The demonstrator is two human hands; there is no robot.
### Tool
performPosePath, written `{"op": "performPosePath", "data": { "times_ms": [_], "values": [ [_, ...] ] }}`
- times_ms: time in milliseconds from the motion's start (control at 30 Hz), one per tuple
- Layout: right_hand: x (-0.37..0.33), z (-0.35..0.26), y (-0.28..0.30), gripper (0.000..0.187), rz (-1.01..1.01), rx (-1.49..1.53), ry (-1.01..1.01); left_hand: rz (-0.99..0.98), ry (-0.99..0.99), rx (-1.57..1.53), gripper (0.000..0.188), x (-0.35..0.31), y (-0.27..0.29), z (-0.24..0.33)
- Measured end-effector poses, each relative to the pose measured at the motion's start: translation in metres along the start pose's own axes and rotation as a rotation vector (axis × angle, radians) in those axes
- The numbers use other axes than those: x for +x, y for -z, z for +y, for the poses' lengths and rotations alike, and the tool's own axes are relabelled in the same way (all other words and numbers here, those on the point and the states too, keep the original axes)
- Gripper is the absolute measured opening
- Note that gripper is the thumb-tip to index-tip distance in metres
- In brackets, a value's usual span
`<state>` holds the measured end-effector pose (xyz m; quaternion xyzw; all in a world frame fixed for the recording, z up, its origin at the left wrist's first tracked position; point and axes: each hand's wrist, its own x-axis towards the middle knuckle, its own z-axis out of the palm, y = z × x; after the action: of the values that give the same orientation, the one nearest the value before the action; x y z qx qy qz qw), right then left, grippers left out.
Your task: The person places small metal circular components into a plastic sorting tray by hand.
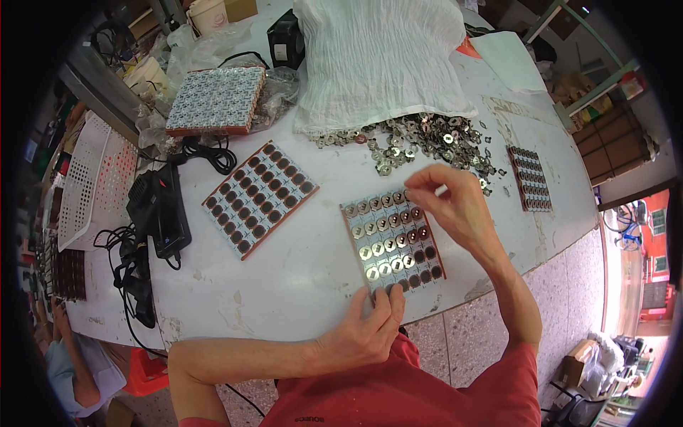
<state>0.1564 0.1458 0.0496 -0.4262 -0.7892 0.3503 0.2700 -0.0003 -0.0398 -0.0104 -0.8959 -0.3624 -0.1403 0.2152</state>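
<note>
Below: board, table, speckled floor.

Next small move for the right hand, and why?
Probably set a metal piece on a bare dark circle at the middle board's lower right: rows farther up look mostly covered, those spots don't. Whether the right hand pinches one is unclear.

This is an assembly workshop: loose metal pieces lie heaped beyond the right hand, and stacked circuit-board panels sit far beyond the left hand.
</note>
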Motion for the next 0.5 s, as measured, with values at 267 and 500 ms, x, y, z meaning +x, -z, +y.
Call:
{"op": "performPosePath", "data": {
  "times_ms": [267,500],
  "values": [
    [0.091,0.026,-0.027,0.026,-0.033,-0.322,0.097,0.036,0.021,-0.029,0.038,0.003,-0.001,0.0],
    [0.099,0.043,-0.036,0.016,0.011,-0.469,0.205,0.053,0.024,-0.029,0.037,0.001,-0.002,0.0]
  ]
}}
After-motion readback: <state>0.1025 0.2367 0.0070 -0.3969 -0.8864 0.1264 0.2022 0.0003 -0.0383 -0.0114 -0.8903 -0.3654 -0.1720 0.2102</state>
